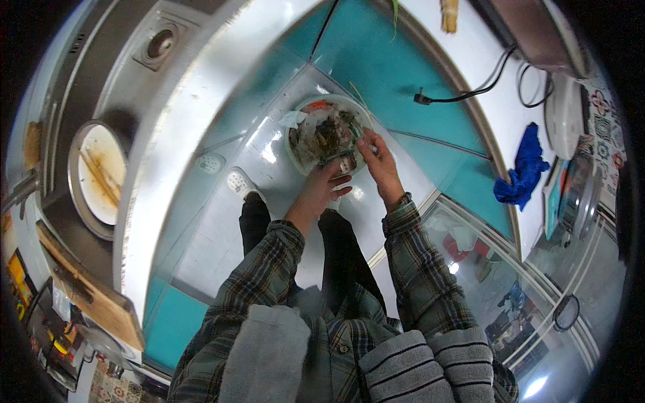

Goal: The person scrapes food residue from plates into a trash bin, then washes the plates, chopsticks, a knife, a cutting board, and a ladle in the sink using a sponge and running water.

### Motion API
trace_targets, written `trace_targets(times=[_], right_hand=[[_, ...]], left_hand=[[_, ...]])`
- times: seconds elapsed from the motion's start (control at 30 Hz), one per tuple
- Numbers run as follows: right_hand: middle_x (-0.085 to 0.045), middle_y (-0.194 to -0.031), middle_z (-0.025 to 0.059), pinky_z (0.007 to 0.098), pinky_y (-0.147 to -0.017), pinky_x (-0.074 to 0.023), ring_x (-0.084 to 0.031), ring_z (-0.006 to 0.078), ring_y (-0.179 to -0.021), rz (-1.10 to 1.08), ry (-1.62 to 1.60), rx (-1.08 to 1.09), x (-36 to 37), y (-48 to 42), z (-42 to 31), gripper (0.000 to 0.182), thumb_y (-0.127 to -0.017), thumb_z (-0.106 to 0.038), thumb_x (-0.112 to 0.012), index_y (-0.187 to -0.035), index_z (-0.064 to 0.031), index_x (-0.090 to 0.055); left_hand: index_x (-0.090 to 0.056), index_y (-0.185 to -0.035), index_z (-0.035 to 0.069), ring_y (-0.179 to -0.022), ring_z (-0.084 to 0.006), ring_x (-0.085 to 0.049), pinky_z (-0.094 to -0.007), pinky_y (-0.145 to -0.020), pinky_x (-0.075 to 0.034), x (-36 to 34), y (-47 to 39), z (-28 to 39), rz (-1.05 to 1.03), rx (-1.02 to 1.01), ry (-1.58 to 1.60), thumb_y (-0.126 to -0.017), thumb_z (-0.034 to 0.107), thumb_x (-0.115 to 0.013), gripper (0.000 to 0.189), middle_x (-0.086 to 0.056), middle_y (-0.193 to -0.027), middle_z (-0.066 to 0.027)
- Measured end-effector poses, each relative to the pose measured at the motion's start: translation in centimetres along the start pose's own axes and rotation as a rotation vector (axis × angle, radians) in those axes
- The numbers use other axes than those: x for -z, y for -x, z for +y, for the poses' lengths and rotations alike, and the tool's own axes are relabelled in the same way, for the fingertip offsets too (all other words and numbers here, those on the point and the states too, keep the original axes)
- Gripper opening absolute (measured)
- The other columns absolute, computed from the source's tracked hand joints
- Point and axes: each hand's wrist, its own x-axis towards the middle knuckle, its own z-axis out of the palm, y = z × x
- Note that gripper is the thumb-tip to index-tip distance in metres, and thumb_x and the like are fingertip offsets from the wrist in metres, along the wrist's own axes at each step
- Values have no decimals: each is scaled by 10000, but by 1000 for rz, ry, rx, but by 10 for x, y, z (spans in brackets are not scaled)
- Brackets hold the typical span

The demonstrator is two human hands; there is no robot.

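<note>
A round waste bin (295, 153) with a clear plastic liner stands on the floor before me, filled with dark scraps, crumpled plastic and something red. My left hand (317, 191) is over its near rim, fingers apart, close to a small printed wrapper (346, 164). Whether those fingers touch the wrapper is unclear. At the bin's right side, my right hand (381, 161) has its thumb and fingertips drawn together by the rim, beside a thin green strip (357, 134). Anything pinched there is too small to make out. A thin pale stalk (359, 94) sticks out over the bin's far edge.
On the left counter, a white enamel basin (101, 174) with brown liquid sits in the steel sink (116, 95), near a wooden cutting board (90, 287). A blue cloth (524, 171) and a black power plug (422, 97) hang at the right counter's edge. Teal cabinets (433, 126) flank the floor.
</note>
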Motion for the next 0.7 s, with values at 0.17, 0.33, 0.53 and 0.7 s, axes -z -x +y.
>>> trace_targets(times=[0.17, 0.33, 0.53, 0.7], right_hand=[[-437, -1235, 127, 319, -785, -477, -521, 237, -1024, -199, -383, -294, 25, -34, 136, 535, -853, -272, -611, -1287, -36, -406], [-570, -1043, 111, 313, -703, -511, -596, 172, -797, -179, -65, -298, 20, -94, 166, 563, -849, -241, -617, -1299, -11, -371], [-476, -1180, 240, 446, -822, -452, -520, 382, -1005, 23, 763, 203, 15, -118, 231, 681, -771, -237, -687, -1316, -12, -346], [-361, -1327, 237, 471, -906, -399, -430, 426, -1116, -6, 843, 232, 10, -125, 254, 758, -736, -241, -666, -1354, -33, -278]], left_hand=[[-409, -1279, 152, -1048, -208, -468, -432, -876, -437, 38, -73, -57, 173, 108, 18, -855, 470, -550, 549, -490, -1133, -55], [-443, -1202, 123, -989, -212, -488, -415, -802, -442, 99, -123, -67, 510, 174, -111, -847, 433, -570, 488, -473, -1123, -52], [-433, -1151, 80, -926, -236, -501, -383, -731, -457, 153, -135, -84, 879, -132, -313, -833, 324, -607, 436, -469, -1056, -95], [-440, -1111, 1, -843, -292, -591, -372, -684, -535, 202, -152, -99, 677, 71, -243, -888, 254, -523, 347, -540, -992, -164]])
